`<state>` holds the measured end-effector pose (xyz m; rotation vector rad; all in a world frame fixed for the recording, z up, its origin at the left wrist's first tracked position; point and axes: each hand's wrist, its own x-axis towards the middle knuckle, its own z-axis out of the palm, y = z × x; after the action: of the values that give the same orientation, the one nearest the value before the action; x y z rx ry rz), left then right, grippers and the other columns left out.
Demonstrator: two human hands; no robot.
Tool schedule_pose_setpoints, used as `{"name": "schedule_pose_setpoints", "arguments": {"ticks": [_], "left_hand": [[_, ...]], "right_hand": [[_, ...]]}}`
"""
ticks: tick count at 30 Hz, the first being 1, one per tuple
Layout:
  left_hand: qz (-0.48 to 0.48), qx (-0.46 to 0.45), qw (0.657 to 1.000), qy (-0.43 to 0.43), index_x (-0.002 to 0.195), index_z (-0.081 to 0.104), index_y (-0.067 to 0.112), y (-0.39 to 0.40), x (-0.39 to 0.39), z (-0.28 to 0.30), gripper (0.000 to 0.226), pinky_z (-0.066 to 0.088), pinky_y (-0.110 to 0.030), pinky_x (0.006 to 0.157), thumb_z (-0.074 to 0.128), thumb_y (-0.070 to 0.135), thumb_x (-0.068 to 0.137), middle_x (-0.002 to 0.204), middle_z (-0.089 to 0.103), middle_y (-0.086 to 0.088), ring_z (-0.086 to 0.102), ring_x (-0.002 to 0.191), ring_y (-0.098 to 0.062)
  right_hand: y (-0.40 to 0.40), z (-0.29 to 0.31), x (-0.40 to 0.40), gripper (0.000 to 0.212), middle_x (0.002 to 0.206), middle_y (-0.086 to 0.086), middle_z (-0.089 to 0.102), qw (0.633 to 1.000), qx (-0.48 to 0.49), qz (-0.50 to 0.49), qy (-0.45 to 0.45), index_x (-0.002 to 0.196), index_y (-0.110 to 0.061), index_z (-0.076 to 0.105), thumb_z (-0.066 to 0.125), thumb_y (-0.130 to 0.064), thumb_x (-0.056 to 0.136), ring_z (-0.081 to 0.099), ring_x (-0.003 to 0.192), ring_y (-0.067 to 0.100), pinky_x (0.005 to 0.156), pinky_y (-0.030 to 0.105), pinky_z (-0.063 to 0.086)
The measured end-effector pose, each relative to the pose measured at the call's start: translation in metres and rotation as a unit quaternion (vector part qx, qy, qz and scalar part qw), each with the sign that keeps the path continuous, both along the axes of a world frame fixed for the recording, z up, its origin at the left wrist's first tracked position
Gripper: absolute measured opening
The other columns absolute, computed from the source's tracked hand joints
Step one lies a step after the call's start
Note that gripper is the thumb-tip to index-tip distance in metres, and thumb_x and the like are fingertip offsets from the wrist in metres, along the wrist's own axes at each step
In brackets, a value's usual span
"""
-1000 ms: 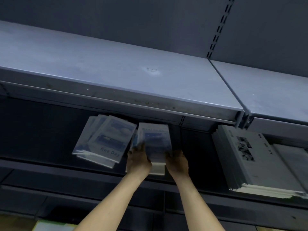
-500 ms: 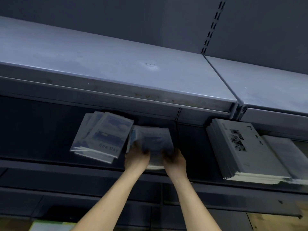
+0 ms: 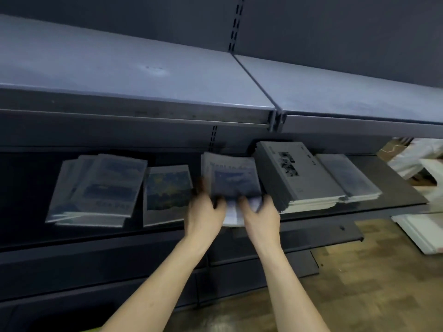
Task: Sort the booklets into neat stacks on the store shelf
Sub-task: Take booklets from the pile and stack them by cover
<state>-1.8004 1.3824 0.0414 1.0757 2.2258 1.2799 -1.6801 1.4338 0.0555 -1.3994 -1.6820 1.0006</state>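
A stack of blue-covered booklets (image 3: 231, 178) is held over the dark middle shelf (image 3: 395, 192). My left hand (image 3: 203, 214) grips its left near corner and my right hand (image 3: 260, 215) grips its right near corner. To its left, a single booklet with a painted cover (image 3: 167, 192) lies flat. Further left sits a fanned, untidy pile of "Fine Day" booklets (image 3: 98, 188). Right of my hands a tall grey stack (image 3: 292, 178) stands, with a smaller stack of pale booklets (image 3: 347, 178) beside it.
A grey upper shelf (image 3: 143, 75) overhangs the booklets, leaving a low gap. Lower dark shelves (image 3: 96, 267) run below. Wooden floor (image 3: 371, 283) shows at the right, with white flat items (image 3: 422, 231) lying on it.
Both hands have carried the blue stack to the right, toward the grey stack. The painted-cover booklet that lay under it now shows. The view has swung to the right.
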Motion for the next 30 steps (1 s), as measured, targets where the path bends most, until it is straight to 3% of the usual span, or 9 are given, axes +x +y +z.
{"name": "schedule_pose_setpoints", "arguments": {"ticks": [2,5,7,11,15,19,23,27,30], "left_hand": [[-0.01,0.005,1.0,-0.016,0.128,0.048,0.015,0.004,0.015,0.005,0.038,0.046,-0.028,0.063,0.055,0.025,0.092,0.094,0.063,-0.005,0.061,0.082,-0.02],[-0.03,0.013,0.999,-0.023,0.116,0.056,0.015,0.013,0.036,0.007,0.031,0.055,-0.039,0.068,0.053,0.029,0.089,0.096,0.065,-0.007,0.062,0.083,-0.021],[-0.034,0.013,0.999,-0.022,0.105,0.06,0.013,0.019,0.053,0.011,0.022,0.054,-0.038,0.066,0.054,0.025,0.088,0.092,0.065,-0.007,0.062,0.081,-0.021],[-0.033,0.026,0.999,-0.007,0.123,0.051,0.014,0.037,0.099,0.02,0.038,0.048,-0.034,0.079,0.057,0.026,0.088,0.109,0.056,-0.004,0.056,0.099,-0.022],[-0.059,0.05,0.997,-0.001,0.121,0.05,0.019,0.056,0.159,0.025,0.037,0.045,-0.031,0.072,0.056,0.026,0.085,0.106,0.057,0.0,0.054,0.094,-0.015],[-0.068,0.061,0.996,-0.008,0.125,0.049,0.02,0.073,0.219,0.029,0.043,0.053,-0.038,0.079,0.054,0.032,0.084,0.107,0.056,0.001,0.056,0.094,-0.016],[-0.077,0.052,0.995,-0.021,0.126,0.048,0.022,0.091,0.269,0.032,0.055,0.054,-0.045,0.085,0.047,0.046,0.077,0.112,0.059,0.002,0.059,0.099,-0.019],[-0.079,0.043,0.995,-0.034,0.123,0.047,0.024,0.106,0.307,0.033,0.041,0.048,-0.036,0.087,0.052,0.036,0.085,0.115,0.054,0.01,0.054,0.105,-0.014],[-0.079,0.044,0.996,-0.028,0.119,0.05,0.023,0.121,0.325,0.03,0.036,0.051,-0.039,0.084,0.052,0.034,0.085,0.109,0.057,0.004,0.055,0.1,-0.016]], "right_hand": [[0.0,0.004,0.016,0.037,0.098,-0.005,0.063,1.0,-0.001,-0.016,-0.002,0.105,-0.02,0.055,0.069,-0.049,0.086,0.059,0.089,0.014,0.069,0.028,0.043],[0.003,0.008,0.041,0.038,0.097,-0.007,0.062,1.0,-0.016,-0.026,-0.001,0.107,-0.019,0.055,0.067,-0.049,0.087,0.057,0.085,0.003,0.063,0.019,0.041],[0.009,0.01,0.061,0.038,0.098,-0.006,0.061,0.999,-0.026,-0.028,0.003,0.107,-0.018,0.054,0.066,-0.048,0.087,0.057,0.085,0.002,0.062,0.021,0.041],[0.024,0.014,0.109,0.044,0.099,-0.013,0.055,0.998,-0.042,-0.036,0.011,0.114,-0.018,0.048,0.065,-0.05,0.088,0.055,0.089,0.001,0.065,0.021,0.041],[0.04,0.017,0.168,0.047,0.109,-0.007,0.058,0.998,-0.039,-0.047,0.016,0.12,-0.018,0.049,0.063,-0.05,0.089,0.056,0.095,0.005,0.067,0.022,0.041],[0.056,0.021,0.229,0.037,0.104,-0.019,0.057,0.998,-0.029,-0.038,0.037,0.118,-0.029,0.049,0.063,-0.046,0.089,0.054,0.092,-0.005,0.066,0.016,0.04],[0.073,0.024,0.278,0.032,0.103,-0.02,0.058,0.998,-0.021,-0.031,0.044,0.116,-0.032,0.05,0.064,-0.042,0.088,0.056,0.092,-0.005,0.066,0.013,0.039],[0.093,0.021,0.316,0.038,0.103,-0.019,0.06,0.998,-0.025,-0.04,0.047,0.12,-0.029,0.053,0.064,-0.043,0.086,0.059,0.094,0.001,0.068,0.017,0.044],[0.106,0.018,0.334,0.036,0.103,-0.016,0.062,0.997,-0.034,-0.047,0.053,0.117,-0.029,0.054,0.064,-0.043,0.085,0.061,0.093,0.003,0.068,0.019,0.045]]}}
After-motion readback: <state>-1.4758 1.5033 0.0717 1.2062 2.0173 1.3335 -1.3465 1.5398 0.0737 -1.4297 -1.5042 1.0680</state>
